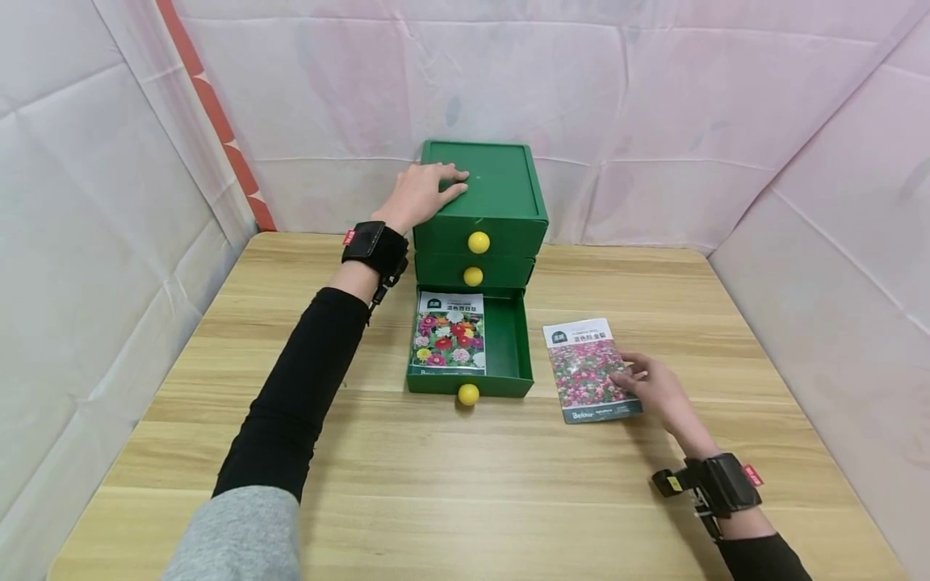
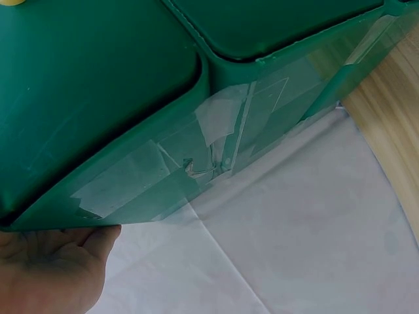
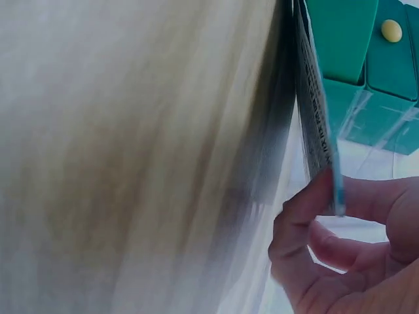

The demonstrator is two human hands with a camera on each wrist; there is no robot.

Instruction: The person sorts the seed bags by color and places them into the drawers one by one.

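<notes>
- Left hand [image 1: 420, 194], upper centre-left of the head view: laid flat on the chest [image 1: 501, 181] top near its left edge, fingers straight and together, holding nothing. Likely a steadying press, so the chest stays put on the bench [image 1: 450, 484] with a drawer pulled out. Forearm stretched forward and up from the lower left, black sleeve, wrist strap just behind the hand.
- Left wrist view: palm edge [image 2: 52, 268] in the lower left corner against the green wall [image 2: 98, 85], taped patches across it.
- Centre: bottom drawer [image 1: 517, 343] drawn out toward the viewer, yellow knob [image 1: 468, 394] at its front; the two drawers above closed. One packet [image 1: 449, 332] lying flat inside, against the drawer's left side, picture up.
- Right of centre: second packet [image 1: 590, 369] on the bench just beside the drawer, apart from it.
- Right hand [image 1: 650, 386], lower right: fingertips on the second packet's right edge, thumb under. Right wrist view shows that edge lifted off the bench and pinched between thumb [image 3: 308, 216] and fingers [image 3: 376, 199]. Wrist low, forearm angled in from the lower right corner.
</notes>
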